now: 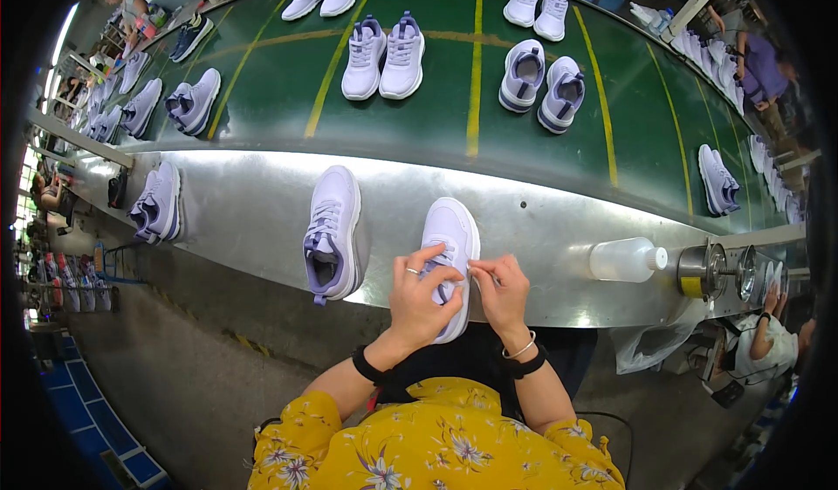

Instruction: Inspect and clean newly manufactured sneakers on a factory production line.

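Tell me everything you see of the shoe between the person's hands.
The shoe has a smooth, pale lavender upper, apparently fabric, and a thick white sole visible along its right side. It sits upright on the metal bench, toe pointing away from the person, heel at the near edge. The left hand covers most of its laces and opening; the right hand's fingertips meet at its right side.

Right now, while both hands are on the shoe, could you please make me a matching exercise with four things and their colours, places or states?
Things:
1. Bottle
2. Belt
3. Left hand
4. Right hand

Descriptions:
A. Wearing a ring
B. White, on the metal bench
C. At the right edge of the handled shoe
D. Green with yellow lines

Pairs: 1-B; 2-D; 3-A; 4-C
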Action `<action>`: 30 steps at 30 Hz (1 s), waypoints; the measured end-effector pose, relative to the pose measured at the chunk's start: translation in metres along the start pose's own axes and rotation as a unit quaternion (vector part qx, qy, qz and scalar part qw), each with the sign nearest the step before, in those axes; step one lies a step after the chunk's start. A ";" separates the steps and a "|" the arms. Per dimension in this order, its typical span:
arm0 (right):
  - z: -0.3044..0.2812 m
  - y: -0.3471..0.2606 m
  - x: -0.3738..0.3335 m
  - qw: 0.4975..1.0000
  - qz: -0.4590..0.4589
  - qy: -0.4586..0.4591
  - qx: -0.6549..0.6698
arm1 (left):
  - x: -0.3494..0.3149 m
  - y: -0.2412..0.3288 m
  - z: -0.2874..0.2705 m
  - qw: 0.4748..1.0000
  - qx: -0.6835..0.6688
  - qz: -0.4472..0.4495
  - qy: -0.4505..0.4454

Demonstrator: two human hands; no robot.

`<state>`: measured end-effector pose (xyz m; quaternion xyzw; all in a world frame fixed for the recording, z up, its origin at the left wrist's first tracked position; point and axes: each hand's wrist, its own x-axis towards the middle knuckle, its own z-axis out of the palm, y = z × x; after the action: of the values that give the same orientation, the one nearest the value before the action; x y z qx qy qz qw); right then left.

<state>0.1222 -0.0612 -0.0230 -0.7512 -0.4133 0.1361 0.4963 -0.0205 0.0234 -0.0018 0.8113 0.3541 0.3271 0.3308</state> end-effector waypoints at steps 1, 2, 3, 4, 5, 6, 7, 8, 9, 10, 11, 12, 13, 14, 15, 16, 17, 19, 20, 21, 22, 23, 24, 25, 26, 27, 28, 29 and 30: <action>-0.005 0.004 -0.003 1.000 -0.003 0.003 0.001 | 0.003 -0.002 -0.005 1.000 0.001 0.014 -0.021; -0.008 0.011 -0.005 1.000 -0.003 0.016 0.007 | 0.009 -0.004 -0.010 1.000 0.003 0.018 -0.020; -0.012 0.018 -0.005 1.000 -0.003 0.029 0.011 | 0.018 -0.004 -0.018 0.999 0.023 0.021 -0.013; -0.017 0.022 -0.005 0.998 0.003 0.064 0.014 | 0.025 -0.003 -0.029 0.999 0.045 0.022 -0.007; -0.023 0.029 -0.004 0.998 0.001 0.065 0.018 | 0.032 -0.006 -0.039 0.998 0.049 0.025 -0.006; -0.030 0.036 -0.001 0.995 0.039 0.089 0.031 | 0.038 -0.009 -0.051 0.995 0.086 0.054 -0.001; -0.038 0.045 0.002 0.990 0.076 0.113 0.042 | 0.043 -0.012 -0.059 0.989 0.121 0.085 0.002; -0.047 0.052 0.005 0.990 0.074 0.115 0.044 | 0.043 -0.010 -0.069 0.989 0.122 0.088 0.003; -0.054 0.058 0.008 0.988 0.073 0.133 0.030 | 0.041 -0.004 -0.084 0.984 0.153 0.089 0.035; -0.062 0.065 0.011 0.986 0.073 0.152 0.013 | 0.038 0.000 -0.093 0.978 0.179 0.090 0.065; -0.068 0.073 0.013 0.985 0.072 0.155 0.013 | 0.033 0.003 -0.099 0.977 0.178 0.092 0.066; -0.069 0.076 0.015 0.980 0.095 0.173 0.030 | 0.024 0.010 -0.112 0.977 0.211 -0.009 0.027; -0.072 0.084 0.017 0.973 0.118 0.194 0.041 | 0.017 0.010 -0.118 0.966 0.234 -0.110 -0.013; -0.074 0.097 0.016 0.971 0.125 0.198 0.042 | 0.011 0.005 -0.120 0.949 0.270 -0.152 -0.062; -0.074 0.109 0.016 0.971 0.122 0.199 0.043 | 0.008 -0.001 -0.118 0.949 0.269 -0.151 -0.059; -0.075 0.118 0.017 0.962 0.139 0.229 0.060 | 0.007 -0.004 -0.114 0.947 0.272 -0.150 -0.081; -0.074 0.126 0.016 0.950 0.156 0.257 0.079 | 0.008 -0.010 -0.109 0.944 0.274 -0.151 -0.103; -0.068 0.120 0.016 0.956 0.146 0.246 0.061 | 0.022 -0.030 -0.094 0.949 0.253 -0.171 -0.074; -0.066 0.118 0.016 0.961 0.127 0.247 0.018 | 0.036 -0.036 -0.089 0.942 0.264 -0.190 -0.086; -0.064 0.117 0.016 0.963 0.107 0.247 -0.022 | 0.045 -0.041 -0.086 0.934 0.275 -0.207 -0.097; -0.063 0.118 0.015 0.964 0.103 0.246 -0.017 | 0.046 -0.050 -0.084 0.950 0.236 -0.190 -0.072; -0.062 0.121 0.013 0.964 0.097 0.247 -0.025 | 0.049 -0.058 -0.085 0.950 0.239 -0.189 -0.065; -0.063 0.122 0.012 0.963 0.092 0.252 -0.037 | 0.055 -0.064 -0.085 0.959 0.206 -0.188 -0.051; -0.063 0.123 0.013 0.962 0.091 0.255 -0.035 | 0.062 -0.068 -0.087 0.967 0.173 -0.186 -0.038; -0.063 0.125 0.014 0.961 0.085 0.258 -0.048 | 0.074 -0.074 -0.092 0.969 0.133 -0.208 -0.026; -0.064 0.124 0.014 0.960 0.081 0.262 -0.063 | 0.085 -0.083 -0.098 0.971 0.124 -0.205 -0.005; -0.063 0.121 0.014 0.959 0.082 0.264 -0.059 | 0.096 -0.096 -0.104 0.973 0.126 -0.192 0.033; -0.063 0.118 0.015 0.958 0.089 0.265 -0.057 | 0.110 -0.111 -0.109 0.974 0.127 -0.177 0.069; -0.063 0.116 0.017 0.957 0.095 0.267 -0.054 | 0.128 -0.127 -0.116 0.970 0.124 -0.193 0.080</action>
<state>0.2275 -0.1076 -0.0897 -0.8219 -0.1992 -0.0453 0.5317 -0.0864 0.2274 0.0049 0.7334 0.5671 0.2746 0.2552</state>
